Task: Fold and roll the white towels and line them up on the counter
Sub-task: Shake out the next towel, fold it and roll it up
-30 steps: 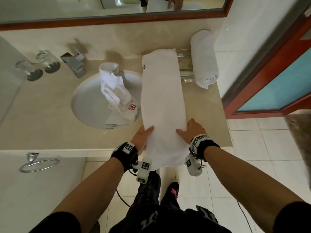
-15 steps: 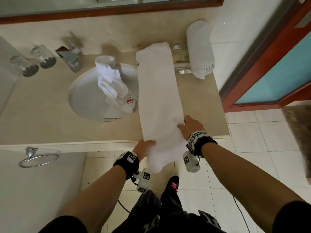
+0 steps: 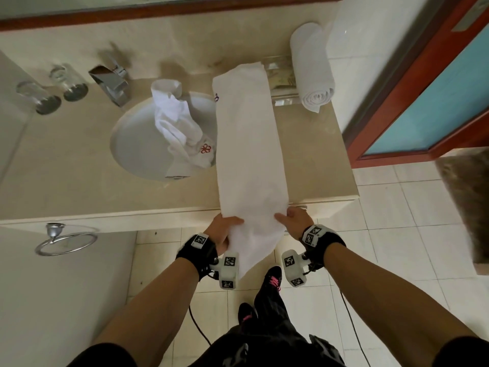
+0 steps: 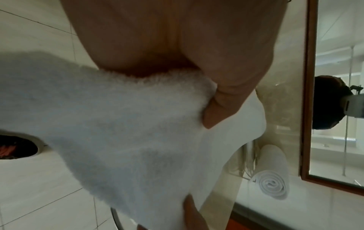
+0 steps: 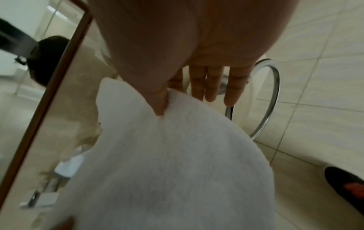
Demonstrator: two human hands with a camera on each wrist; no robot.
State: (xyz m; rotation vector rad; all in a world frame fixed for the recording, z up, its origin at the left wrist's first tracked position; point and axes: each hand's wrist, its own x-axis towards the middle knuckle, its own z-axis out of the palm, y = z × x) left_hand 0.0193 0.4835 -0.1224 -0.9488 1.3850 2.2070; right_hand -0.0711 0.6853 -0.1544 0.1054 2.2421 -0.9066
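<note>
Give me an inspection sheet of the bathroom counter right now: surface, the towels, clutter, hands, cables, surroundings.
Surface: beige stone counter with an inset white sink.
Job's things: long folded towel lies front to back on the counter, its near end hanging over the front edge; rolled towel lies at the right rear; crumpled towel with a red emblem sits in the sink.
Clutter: two glasses at the left rear, chrome faucet, clear tray behind the long towel.
Hands: left hand and right hand each pinch the hanging end at a side.
Cables: black wire hangs from the wrist cameras.
Surroundings: mirror, towel ring, tiled floor, red-framed door.
</note>
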